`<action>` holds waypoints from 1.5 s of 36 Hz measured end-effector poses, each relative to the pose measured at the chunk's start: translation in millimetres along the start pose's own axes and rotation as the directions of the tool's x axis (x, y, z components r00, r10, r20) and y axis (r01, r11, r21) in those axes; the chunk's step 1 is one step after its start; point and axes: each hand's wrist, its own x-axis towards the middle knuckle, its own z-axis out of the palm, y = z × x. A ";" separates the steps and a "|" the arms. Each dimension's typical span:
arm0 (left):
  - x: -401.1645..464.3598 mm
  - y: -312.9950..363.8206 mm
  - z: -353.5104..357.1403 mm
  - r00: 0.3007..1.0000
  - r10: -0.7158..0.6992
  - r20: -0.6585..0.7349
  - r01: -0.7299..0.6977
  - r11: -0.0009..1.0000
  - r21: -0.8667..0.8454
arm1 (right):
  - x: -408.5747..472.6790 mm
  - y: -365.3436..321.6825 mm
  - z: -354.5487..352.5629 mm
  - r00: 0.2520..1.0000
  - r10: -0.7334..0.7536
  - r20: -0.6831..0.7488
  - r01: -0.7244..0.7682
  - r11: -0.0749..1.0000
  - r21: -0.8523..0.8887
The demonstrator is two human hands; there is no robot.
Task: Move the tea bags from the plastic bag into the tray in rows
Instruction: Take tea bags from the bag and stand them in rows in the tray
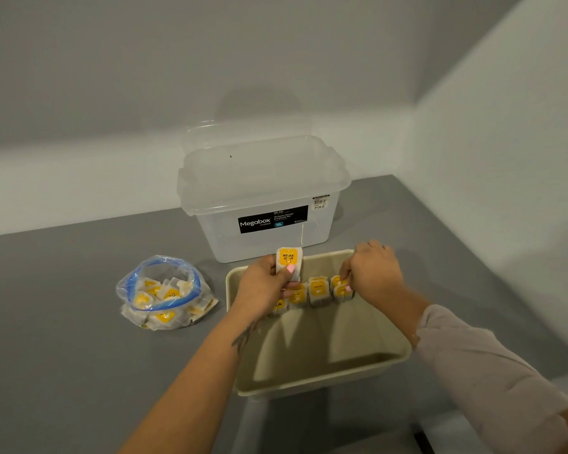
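Head view: risk of toppling the standing tea bags (pixel 309 294) in the tray (pixel 325 381) through a sideways nudge from either wrist. Left hand (pixel 266 286) pinching one upright tea bag (pixel 288 262), most of it above the fingers. Right hand (pixel 373 273) pinching the row's rightmost bag. Plastic bag (pixel 163 293) well left, still stocked.

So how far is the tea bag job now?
One row has begun along the far side of the tray. The left hand holds a tea bag; the right hand pinches one in the row. Many remain in the plastic bag.
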 end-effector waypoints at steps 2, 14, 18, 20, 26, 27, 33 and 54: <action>-0.3 1.6 1.2 1.000 0.002 0.010 -0.002 1.000 0.002 | -1.1 2.4 -4.9 1.000 0.001 -0.019 0.000 0.999 0.044; 3.7 11.3 23.9 0.998 0.022 0.061 -0.025 0.998 0.064 | -11.8 -4.0 -61.5 0.994 -0.082 -0.077 0.112 0.781 0.614; 5.4 13.9 27.7 0.996 0.060 0.061 -0.067 0.992 0.106 | -13.8 -4.5 -65.6 0.993 -0.084 -0.077 0.113 0.832 0.543; 5.8 14.0 27.5 0.994 0.084 0.068 -0.092 0.986 0.136 | -15.1 -2.8 -65.5 0.993 -0.077 -0.084 0.110 0.842 0.527; 14.1 10.9 10.2 0.976 0.218 -0.008 -0.211 0.953 0.216 | -16.7 6.8 -53.8 0.994 -0.076 -0.084 0.107 0.873 0.475; 16.0 9.3 5.5 0.970 0.240 -0.030 -0.225 0.940 0.256 | -16.7 8.2 -51.3 0.993 -0.082 -0.081 0.110 0.886 0.451; 22.6 -5.6 -19.1 0.937 0.327 -0.125 -0.214 0.817 0.535 | -16.0 11.3 -33.5 0.998 -0.052 -0.034 0.060 0.956 0.288; 26.4 -37.2 -38.1 0.976 0.123 -0.181 0.038 0.720 0.692 | -15.6 -1.5 9.6 0.999 0.015 -0.040 -0.015 1.000 0.001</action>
